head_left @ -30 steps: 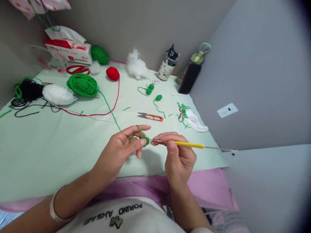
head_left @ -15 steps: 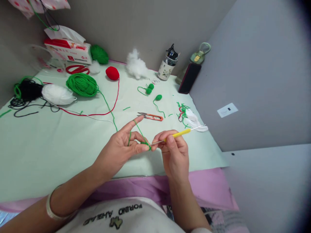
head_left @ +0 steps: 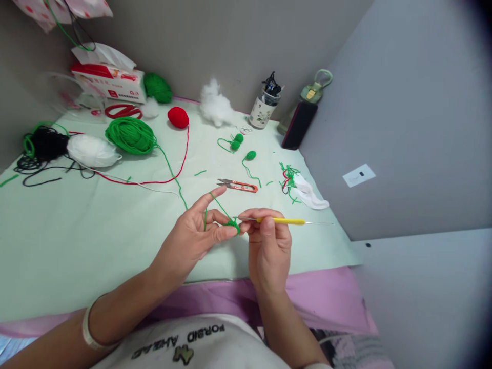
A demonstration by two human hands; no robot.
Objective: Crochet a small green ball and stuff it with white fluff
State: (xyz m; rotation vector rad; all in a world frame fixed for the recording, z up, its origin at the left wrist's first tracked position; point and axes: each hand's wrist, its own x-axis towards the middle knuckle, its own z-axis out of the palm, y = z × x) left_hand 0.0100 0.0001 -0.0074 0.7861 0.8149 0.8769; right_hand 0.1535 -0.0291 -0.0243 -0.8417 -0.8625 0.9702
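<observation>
My left hand (head_left: 194, 233) pinches a small green crochet piece (head_left: 233, 226) between thumb and fingers. Its raised index finger carries a taut strand of green yarn (head_left: 221, 205) that runs down to the piece. In my right hand (head_left: 269, 241) is a crochet hook (head_left: 286, 221) with a yellow handle, held like a pen and lying nearly level. The hook's tip is at the upper edge of the green piece, with yarn at it. Just beyond my left fingertip lie orange thread snips (head_left: 242, 185).
Green (head_left: 130, 135), white (head_left: 92, 149), black and red yarn (head_left: 178, 117) lie at the left and back. Further back are a tissue pack (head_left: 111, 82), stuffing (head_left: 215, 105), a pen jar (head_left: 263, 108) and a phone (head_left: 300, 125). Small green balls (head_left: 251, 155) and yarn scraps (head_left: 290, 177) lie right of centre.
My right hand has shifted slightly left, and the crochet hook has swung from slanting to nearly level. Its tip has risen to the top of the green piece, more of which now shows.
</observation>
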